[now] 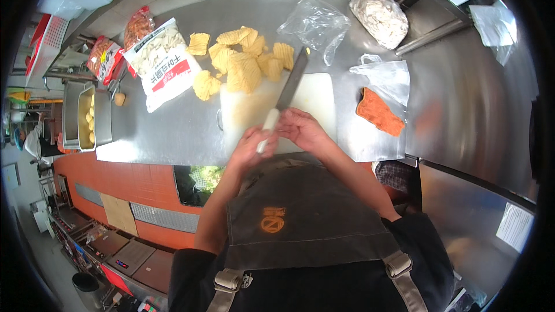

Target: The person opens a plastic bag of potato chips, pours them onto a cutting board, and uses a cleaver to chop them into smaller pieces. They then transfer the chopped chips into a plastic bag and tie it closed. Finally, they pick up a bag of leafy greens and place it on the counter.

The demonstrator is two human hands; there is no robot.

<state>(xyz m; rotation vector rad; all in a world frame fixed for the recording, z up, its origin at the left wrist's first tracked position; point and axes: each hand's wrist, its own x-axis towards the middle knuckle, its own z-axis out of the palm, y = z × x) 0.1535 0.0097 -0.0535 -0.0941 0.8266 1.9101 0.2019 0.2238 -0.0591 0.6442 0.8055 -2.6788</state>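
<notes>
A knife [291,82] with a long dark blade and a white handle slants over a white cutting board [318,95], its tip pointing away from me. My left hand [255,146] is closed around the lower part of the handle. My right hand [302,129] is at the top of the handle, near the heel of the blade; blur hides whether its fingers grip it. Yellow ridged food pieces [243,71] lie in a pile at the board's far left edge and on the steel table beyond. An orange-brown cloth [380,112] rests to the right.
Left on the table [182,134] are a white printed food bag [167,67], red bags [104,58] and a steel pan [86,117]. Plastic bags [318,24] and a filled bag [379,17] lie beyond the board. A person [32,141] stands far left.
</notes>
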